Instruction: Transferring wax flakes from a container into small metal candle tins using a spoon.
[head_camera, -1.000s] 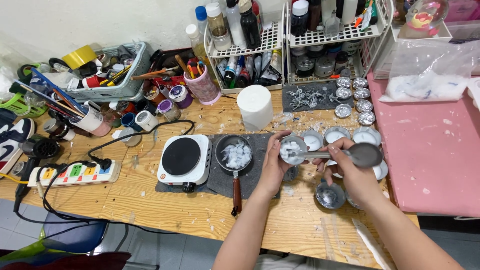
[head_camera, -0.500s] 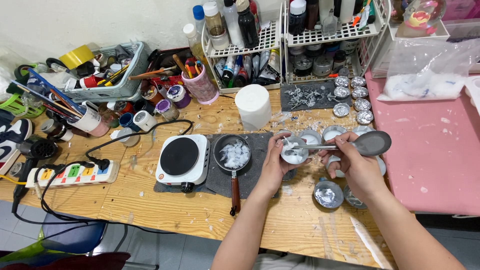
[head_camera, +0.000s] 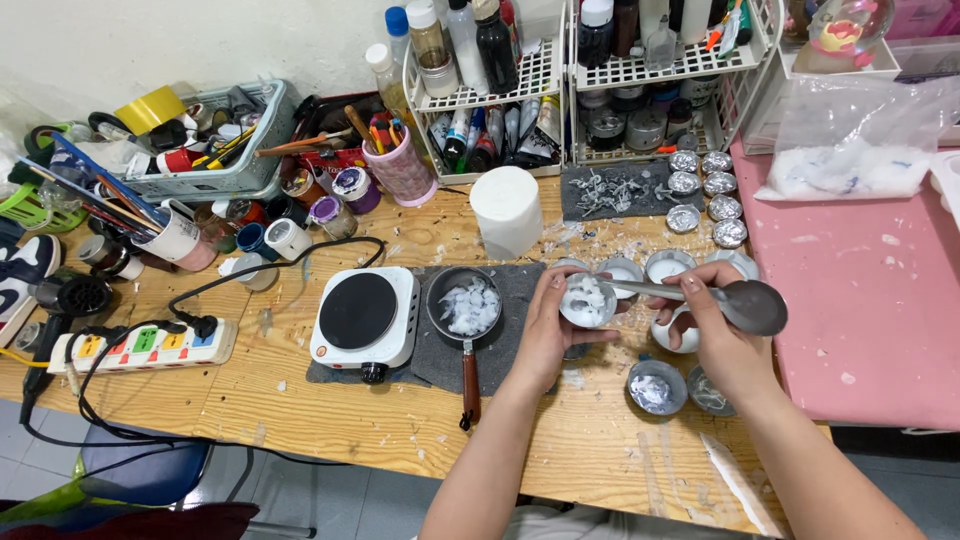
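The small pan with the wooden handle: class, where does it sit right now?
In the head view, the small pan lies on the grey mat, just right of the white hotplate and left of the left hand, its wooden handle pointing toward the person.

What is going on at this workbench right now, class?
A person works at a cluttered wooden table. The left hand holds up a small round tin filled with white flakes, while the right hand holds a metal spoon with its handle end at the tin. More small tins sit around the hands. A small pan of white flakes rests beside a hot plate.
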